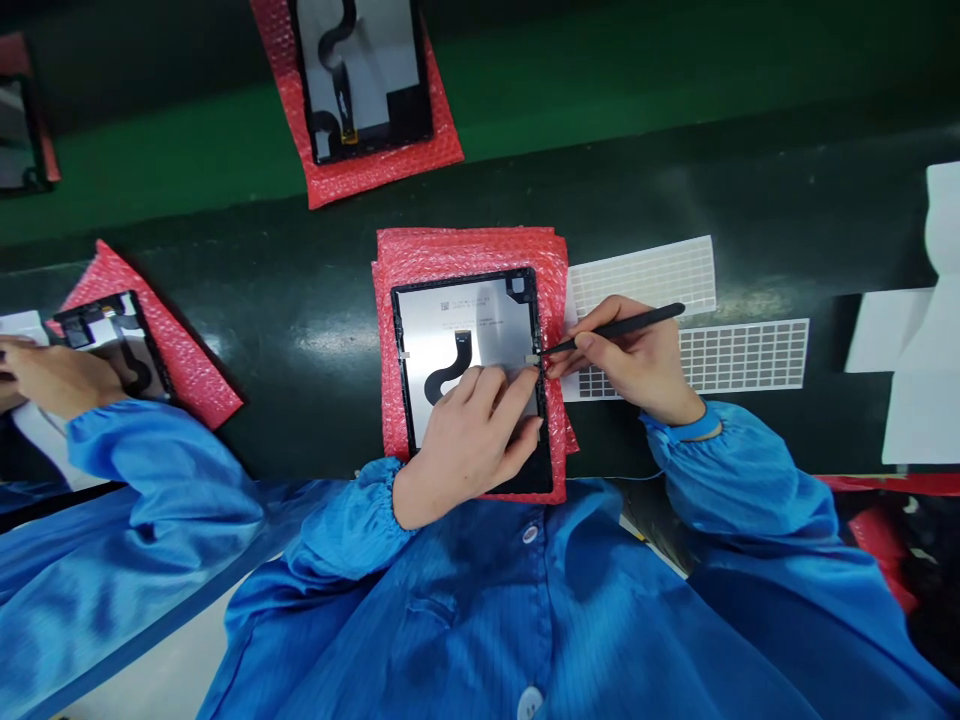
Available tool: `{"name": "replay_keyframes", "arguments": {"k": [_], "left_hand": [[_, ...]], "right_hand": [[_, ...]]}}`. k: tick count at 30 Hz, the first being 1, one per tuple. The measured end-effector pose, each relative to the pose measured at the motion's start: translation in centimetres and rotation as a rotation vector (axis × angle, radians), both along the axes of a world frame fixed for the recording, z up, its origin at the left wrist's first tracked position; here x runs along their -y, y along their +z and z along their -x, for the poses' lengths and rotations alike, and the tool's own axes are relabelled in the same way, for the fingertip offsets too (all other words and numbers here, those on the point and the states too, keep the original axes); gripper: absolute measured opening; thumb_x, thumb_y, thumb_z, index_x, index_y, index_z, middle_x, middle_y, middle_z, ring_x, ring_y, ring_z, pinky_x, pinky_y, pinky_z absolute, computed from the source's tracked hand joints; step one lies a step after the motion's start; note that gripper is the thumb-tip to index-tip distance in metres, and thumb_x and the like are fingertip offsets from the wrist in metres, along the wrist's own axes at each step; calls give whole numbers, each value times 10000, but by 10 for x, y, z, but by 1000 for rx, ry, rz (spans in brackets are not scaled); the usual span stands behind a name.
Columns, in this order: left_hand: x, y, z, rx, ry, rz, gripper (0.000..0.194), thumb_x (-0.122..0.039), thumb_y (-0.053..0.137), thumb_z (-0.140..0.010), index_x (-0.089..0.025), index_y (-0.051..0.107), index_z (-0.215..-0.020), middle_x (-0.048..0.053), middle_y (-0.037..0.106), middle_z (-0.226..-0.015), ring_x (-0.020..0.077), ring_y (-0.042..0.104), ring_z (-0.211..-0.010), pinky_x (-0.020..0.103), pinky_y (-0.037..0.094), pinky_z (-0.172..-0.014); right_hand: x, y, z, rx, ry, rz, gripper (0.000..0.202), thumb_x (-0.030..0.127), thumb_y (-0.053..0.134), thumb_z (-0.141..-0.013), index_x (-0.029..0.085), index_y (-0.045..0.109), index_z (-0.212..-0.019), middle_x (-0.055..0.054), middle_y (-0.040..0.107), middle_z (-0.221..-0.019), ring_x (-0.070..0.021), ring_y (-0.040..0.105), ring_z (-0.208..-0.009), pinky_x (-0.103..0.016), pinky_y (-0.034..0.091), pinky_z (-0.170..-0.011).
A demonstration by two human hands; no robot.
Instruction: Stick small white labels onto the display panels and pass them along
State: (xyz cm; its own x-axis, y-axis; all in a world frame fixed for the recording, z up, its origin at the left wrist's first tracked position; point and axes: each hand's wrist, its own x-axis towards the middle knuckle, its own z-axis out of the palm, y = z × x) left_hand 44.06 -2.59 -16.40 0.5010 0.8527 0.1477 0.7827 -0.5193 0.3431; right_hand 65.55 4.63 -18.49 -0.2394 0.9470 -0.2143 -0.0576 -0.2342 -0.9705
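Observation:
A tablet screen panel (495, 320) with a silver back and a black flex cable (463, 355) lies on red bubble wrap (472, 250). My left hand (469, 440) rests on the panel's lower part, its fingers spread and the index fingertip by a small pale tab (532, 359) at the right edge. In my right hand (634, 355) are black tweezers (637, 322), pinched between thumb and fingers, their tip at that same tab. Sheets of small grey labels (742, 357) lie partly under my right hand.
Another panel (382, 60) on red wrap lies beyond, on the green strip (600, 80). At the left, a co-worker's hand (64, 380) touches a panel (142, 350). White sheets (922, 390) lie at the right.

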Motion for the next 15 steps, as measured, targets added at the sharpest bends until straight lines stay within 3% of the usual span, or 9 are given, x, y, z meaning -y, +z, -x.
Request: {"name": "replay_keyframes", "arguments": {"k": [15], "left_hand": [[-1,2,-1,-27,-7,-12,482,-380,536,-1020,-101,553,-1412,118,615,-1042,266,561,-928,377,502,-744]], "right_hand": [[-1,-1,-2,-24,1,24,305,486,887,-780,249,704,-839,-43,763,-712,-283,799,-690,-422,701,-588]]}}
